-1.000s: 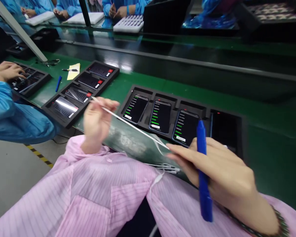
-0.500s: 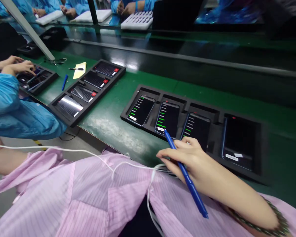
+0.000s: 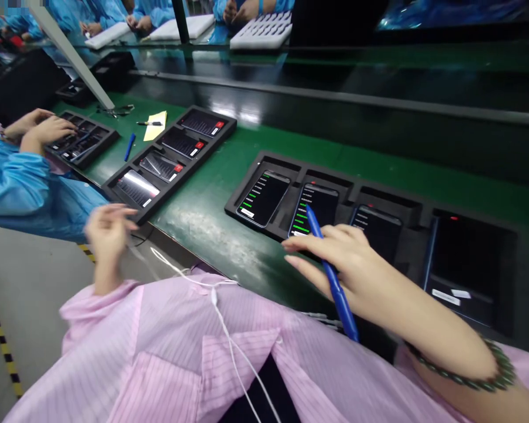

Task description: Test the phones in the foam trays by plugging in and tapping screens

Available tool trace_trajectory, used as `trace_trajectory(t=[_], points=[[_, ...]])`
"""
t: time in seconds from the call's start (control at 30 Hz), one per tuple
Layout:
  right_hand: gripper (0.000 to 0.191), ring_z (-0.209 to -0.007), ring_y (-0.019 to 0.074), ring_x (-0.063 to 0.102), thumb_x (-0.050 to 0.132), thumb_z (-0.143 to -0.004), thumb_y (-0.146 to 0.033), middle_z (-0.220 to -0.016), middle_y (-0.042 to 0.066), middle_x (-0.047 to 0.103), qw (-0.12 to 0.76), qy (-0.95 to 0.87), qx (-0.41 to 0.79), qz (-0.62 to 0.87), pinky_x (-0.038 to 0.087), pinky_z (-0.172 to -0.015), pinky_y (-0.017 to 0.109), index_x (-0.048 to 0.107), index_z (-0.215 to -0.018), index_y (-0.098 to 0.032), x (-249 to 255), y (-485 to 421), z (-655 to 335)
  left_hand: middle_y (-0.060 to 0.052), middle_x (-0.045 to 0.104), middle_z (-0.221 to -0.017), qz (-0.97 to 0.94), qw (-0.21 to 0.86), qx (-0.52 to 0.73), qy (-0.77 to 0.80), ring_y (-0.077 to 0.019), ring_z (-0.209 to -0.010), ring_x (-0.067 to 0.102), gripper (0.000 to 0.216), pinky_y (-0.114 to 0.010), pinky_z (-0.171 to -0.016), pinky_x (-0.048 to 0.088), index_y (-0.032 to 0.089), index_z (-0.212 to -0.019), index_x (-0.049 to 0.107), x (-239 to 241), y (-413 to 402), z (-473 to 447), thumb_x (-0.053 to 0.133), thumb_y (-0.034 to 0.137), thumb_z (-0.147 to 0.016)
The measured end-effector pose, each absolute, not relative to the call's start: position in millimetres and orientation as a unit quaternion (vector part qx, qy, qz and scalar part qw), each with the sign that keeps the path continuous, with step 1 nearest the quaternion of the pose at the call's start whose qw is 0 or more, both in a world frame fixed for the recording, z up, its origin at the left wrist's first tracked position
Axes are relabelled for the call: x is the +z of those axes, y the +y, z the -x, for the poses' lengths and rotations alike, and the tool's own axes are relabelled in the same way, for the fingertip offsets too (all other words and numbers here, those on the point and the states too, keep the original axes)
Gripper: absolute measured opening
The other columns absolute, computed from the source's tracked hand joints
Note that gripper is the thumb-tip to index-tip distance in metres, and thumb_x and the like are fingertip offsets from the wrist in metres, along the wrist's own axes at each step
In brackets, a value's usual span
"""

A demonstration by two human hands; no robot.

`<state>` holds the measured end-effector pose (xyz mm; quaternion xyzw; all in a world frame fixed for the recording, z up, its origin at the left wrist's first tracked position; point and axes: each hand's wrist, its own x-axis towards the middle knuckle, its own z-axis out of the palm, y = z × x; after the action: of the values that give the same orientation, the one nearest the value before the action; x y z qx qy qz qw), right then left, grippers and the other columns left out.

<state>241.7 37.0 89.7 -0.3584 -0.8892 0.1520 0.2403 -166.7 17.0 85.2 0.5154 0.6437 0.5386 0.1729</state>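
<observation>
My right hand (image 3: 335, 258) is closed around a blue pen (image 3: 339, 299), its upper end over a phone (image 3: 320, 205) in the black tray (image 3: 308, 171) before me. Dark screens with green and white lines of text show on the nearer phones. The rightmost phone (image 3: 465, 258) has a dark screen and white labels. My left hand (image 3: 108, 238) is raised by the table edge, its fingers smeared by motion. Close to it loops a thin white cord (image 3: 171, 264) that runs down my pink striped smock; whether the hand holds it cannot be made out.
A second black tray of phones (image 3: 183, 167) lies to the left. Past it are a blue pen (image 3: 129, 147) and a yellow paper (image 3: 155, 126) with a black pen on top. A co-worker's hands (image 3: 48, 129) rest over another tray. White trays (image 3: 261, 32) stand across the bench.
My left hand has come up and inward from the far left, and the white cord has shifted and looped. The pen's upper end has moved up over the second phone's screen.
</observation>
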Motion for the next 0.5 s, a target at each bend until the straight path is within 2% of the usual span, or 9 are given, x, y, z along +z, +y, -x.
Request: trace_trajectory(t=[0.03,0.1,0.17,0.3,0.5], points=[[0.033,-0.079,0.0200,0.060,0.041,-0.105,-0.048,-0.088,0.006,0.069,0.241,-0.888,0.136,0.369,0.040,-0.087,0.042,0.064,-0.107,-0.023,87,46,-240,0.001,0.074,-0.072,-0.532,0.201,0.513,0.643,-0.0129,-0.043,0.059,0.024,-0.026,-0.043,0.045,0.024,-0.087,0.061,65,22,137,0.068,0.045,-0.082],[0.041,-0.087,0.0243,0.059,0.040,-0.103,-0.058,-0.090,0.008,0.069,0.233,-0.884,0.113,0.389,0.036,-0.092,0.047,0.062,-0.105,-0.023,78,66,-235,-0.004,0.078,-0.078,-0.599,0.316,0.394,0.622,-0.0151,-0.054,0.068,0.018,-0.025,-0.051,0.050,0.022,-0.089,0.060,31,31,82,0.065,0.040,-0.086],[0.050,-0.095,0.0290,0.057,0.043,-0.097,-0.070,-0.096,0.010,0.069,0.207,-0.886,0.119,0.397,0.033,-0.093,0.050,0.059,-0.101,-0.023,68,87,-230,-0.004,0.078,-0.075,-0.622,0.356,0.352,0.602,-0.0153,-0.058,0.069,0.016,-0.024,-0.054,0.048,0.022,-0.087,0.057,11,36,39,0.059,0.037,-0.091],[0.065,-0.096,0.0313,0.054,0.048,-0.086,-0.084,-0.096,0.013,0.066,0.142,-0.898,0.166,0.382,0.031,-0.091,0.049,0.056,-0.099,-0.021,54,114,-219,-0.002,0.077,-0.075,-0.657,0.359,0.289,0.597,-0.0142,-0.056,0.067,0.013,-0.024,-0.057,0.045,0.022,-0.087,0.053,4,42,5,0.055,0.032,-0.095],[0.070,-0.095,0.0298,0.051,0.050,-0.083,-0.085,-0.096,0.011,0.063,0.119,-0.901,0.189,0.372,0.030,-0.092,0.048,0.056,-0.108,-0.020,46,121,-210,0.001,0.074,-0.070,-0.651,0.356,0.253,0.621,-0.0143,-0.055,0.065,0.015,-0.025,-0.060,0.041,0.023,-0.086,0.050,12,47,12,0.052,0.032,-0.098]])
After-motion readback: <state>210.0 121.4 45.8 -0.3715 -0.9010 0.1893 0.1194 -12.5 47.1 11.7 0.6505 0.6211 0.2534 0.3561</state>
